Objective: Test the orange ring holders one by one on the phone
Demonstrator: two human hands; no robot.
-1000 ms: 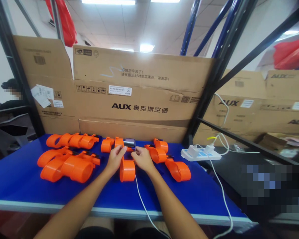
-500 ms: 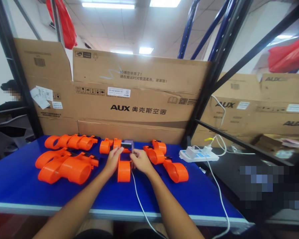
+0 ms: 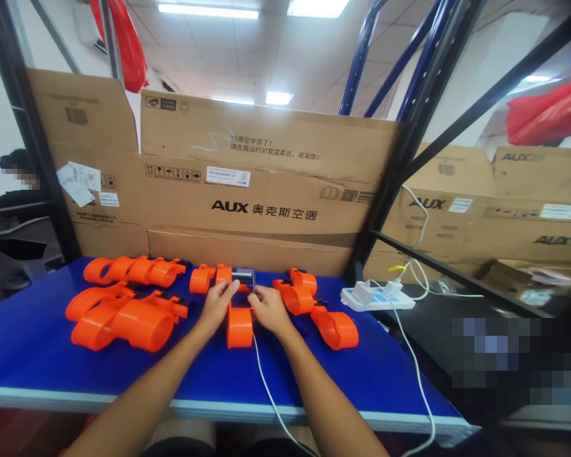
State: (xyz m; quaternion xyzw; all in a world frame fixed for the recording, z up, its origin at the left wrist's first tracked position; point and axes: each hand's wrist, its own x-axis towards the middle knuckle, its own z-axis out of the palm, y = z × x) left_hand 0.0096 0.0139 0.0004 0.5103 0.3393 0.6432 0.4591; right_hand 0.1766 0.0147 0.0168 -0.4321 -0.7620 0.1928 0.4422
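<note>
"Over the near edge of the blue table (image 3: 52, 362) hangs a white cable (image 3: 266, 376) — where does it lead?"

"Up beside the middle orange piece (image 3: 240, 328), to the right hand (image 3: 268, 309). Those fingertips are drawn together; what they pinch is hidden."

"And the left hand (image 3: 219, 304)?"

"Closed on the orange piece's side, thumb near the dark device (image 3: 243, 277) at its far end."

"Which step, then?"

"Fine fingertip work just short of the device, I'd judge — it calls for a steady left and small, careful right-hand movement."

"Beyond?"

"Upright cardboard (image 3: 266, 238)."
</note>
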